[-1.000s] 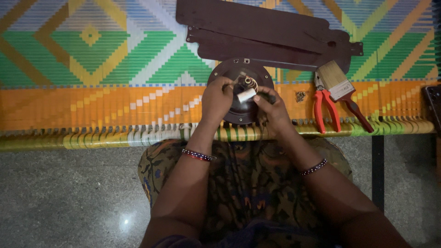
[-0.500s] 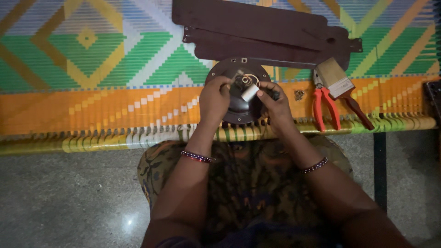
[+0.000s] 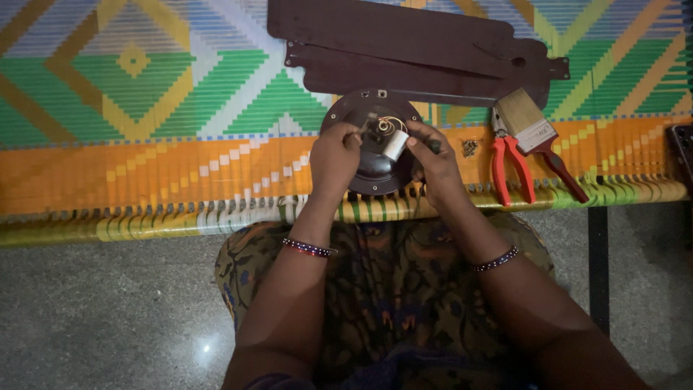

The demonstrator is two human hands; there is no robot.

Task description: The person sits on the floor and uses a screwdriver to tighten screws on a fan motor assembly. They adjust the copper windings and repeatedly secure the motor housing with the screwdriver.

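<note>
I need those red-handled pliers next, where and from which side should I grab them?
Take the red-handled pliers by the two red handles, coming from the near edge of the woven cot. The handles splay toward the person and lie bare, while the metal head points away beside the bristles of the wooden paintbrush. The right hand is nearest.

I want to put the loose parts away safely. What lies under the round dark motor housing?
The round dark motor housing rests on the colourful woven cot surface, orange stripes showing around it. Both hands, left hand and right hand, cover its sides; anything directly beneath is hidden.
</note>
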